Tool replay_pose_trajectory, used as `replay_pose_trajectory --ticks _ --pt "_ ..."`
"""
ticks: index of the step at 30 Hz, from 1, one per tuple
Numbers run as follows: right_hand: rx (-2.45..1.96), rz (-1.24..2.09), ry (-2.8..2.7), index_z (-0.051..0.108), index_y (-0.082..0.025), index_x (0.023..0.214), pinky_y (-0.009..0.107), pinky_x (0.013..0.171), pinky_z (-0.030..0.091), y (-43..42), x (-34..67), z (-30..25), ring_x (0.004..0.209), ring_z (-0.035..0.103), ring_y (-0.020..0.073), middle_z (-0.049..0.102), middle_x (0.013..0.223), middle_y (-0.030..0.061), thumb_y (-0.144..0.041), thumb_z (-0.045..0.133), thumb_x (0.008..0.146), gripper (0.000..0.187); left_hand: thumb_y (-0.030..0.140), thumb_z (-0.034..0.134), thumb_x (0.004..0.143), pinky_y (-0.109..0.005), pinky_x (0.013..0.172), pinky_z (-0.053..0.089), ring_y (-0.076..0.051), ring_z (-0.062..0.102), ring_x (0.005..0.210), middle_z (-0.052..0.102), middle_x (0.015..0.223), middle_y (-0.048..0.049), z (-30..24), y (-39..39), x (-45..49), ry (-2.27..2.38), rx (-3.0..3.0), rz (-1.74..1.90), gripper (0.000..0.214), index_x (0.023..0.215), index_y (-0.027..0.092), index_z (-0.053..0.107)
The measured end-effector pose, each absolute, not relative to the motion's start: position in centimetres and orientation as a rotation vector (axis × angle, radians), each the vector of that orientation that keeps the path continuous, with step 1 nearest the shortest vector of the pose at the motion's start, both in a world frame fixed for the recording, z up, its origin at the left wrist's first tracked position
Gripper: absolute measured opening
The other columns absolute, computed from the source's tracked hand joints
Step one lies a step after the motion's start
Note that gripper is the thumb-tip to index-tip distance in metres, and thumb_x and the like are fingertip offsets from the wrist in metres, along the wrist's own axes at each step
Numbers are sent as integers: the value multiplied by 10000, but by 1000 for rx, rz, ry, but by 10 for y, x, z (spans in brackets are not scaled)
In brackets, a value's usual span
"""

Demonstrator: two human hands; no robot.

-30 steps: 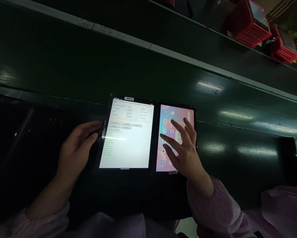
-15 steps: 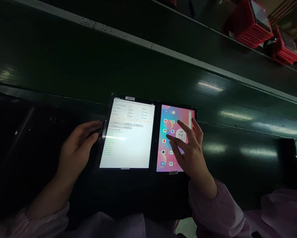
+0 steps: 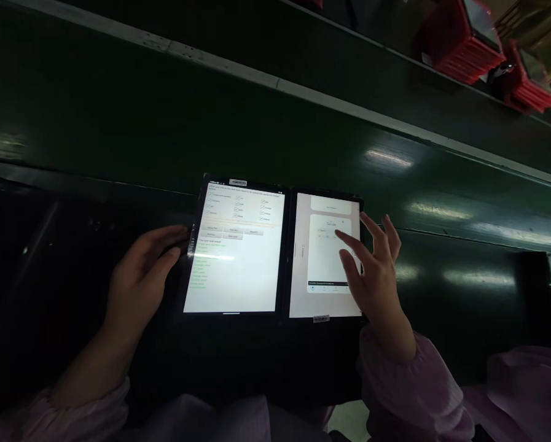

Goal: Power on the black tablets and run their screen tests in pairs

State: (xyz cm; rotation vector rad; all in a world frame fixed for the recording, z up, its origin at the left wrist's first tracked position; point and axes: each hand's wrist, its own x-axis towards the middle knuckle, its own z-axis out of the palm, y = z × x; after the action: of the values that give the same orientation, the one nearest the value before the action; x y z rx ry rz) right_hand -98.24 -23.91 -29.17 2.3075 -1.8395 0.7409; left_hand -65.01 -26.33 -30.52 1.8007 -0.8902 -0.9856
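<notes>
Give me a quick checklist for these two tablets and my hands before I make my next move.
1. Left tablet lit: ok, tick boxes and green lines show.
2. Right tablet lit: ok, it shows pale cards.
3. Left screen free of glare: not ok, a bright streak crosses it.
4. Left hand beside the left tablet's left edge: ok; firm contact, cannot tell.
5. Right hand at the right tablet: ok, index finger over the screen; touching, cannot tell.
6. Labels readable: cannot tell, too small.

red stacks (image 3: 459,52) — upper right, dark green bench (image 3: 257,135), pale strip (image 3: 224,65) — slanting across it
</notes>
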Motion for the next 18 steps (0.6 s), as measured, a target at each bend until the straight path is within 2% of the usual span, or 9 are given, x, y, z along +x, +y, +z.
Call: replay_pose_trajectory --ticks 2,5,7,10,12,15,18 --pt "2306 711 -1837 756 -302 1310 802 1181 460 -238 -989 -293 1634 331 458 575 1615 90 -292 573 1096 282 212 702 745 -486 1071 653 -293 789 1163 844 1124 -66 -304 -263 -651 -872 1805 -983 259 990 233 784" --pt "2456 744 -1697 797 -275 1203 725 1165 529 -228 -994 -290 1622 375 426 662 1521 78 -265 608 1080 226 227 707 739 -492 1078 651 -299 789 1162 843 1123 -64 -304 -262 -651 -866 1805 -981 270 998 238 782" --pt "2590 804 -1560 812 -248 1063 643 1150 573 -218 -996 -284 1591 439 392 735 1413 65 -242 629 1068 183 239 714 741 -506 1089 644 -305 790 1159 842 1123 -63 -304 -262 -652 -870 1812 -977 272 1005 240 783" --pt "2700 863 -1476 799 -242 898 554 1079 622 -206 -998 -279 1493 562 357 789 1295 56 -216 627 1052 232 247 719 749 -529 1132 616 -315 785 1179 838 1133 -55 -302 -261 -655 -871 1827 -967 256 996 253 782" --pt "2632 851 -1559 820 -260 1008 576 1083 609 -203 -998 -282 1467 583 361 769 1340 65 -217 608 1048 220 254 716 758 -533 1153 601 -317 777 1203 836 1149 -48 -300 -260 -656 -885 1826 -950 249 998 266 783" --pt "2441 767 -1733 759 -273 1322 665 1150 540 -208 -997 -293 1538 498 393 676 1494 110 -255 596 1065 305 261 709 753 -533 1142 610 -318 778 1197 835 1151 -48 -298 -261 -657 -900 1841 -932 253 995 272 780" --pt "2407 753 -1747 747 -268 1344 687 1154 535 -213 -996 -298 1581 441 401 664 1511 114 -242 604 1068 313 270 705 728 -535 1108 630 -322 786 1158 835 1118 -58 -299 -263 -657 -901 1856 -931 239 958 265 770"
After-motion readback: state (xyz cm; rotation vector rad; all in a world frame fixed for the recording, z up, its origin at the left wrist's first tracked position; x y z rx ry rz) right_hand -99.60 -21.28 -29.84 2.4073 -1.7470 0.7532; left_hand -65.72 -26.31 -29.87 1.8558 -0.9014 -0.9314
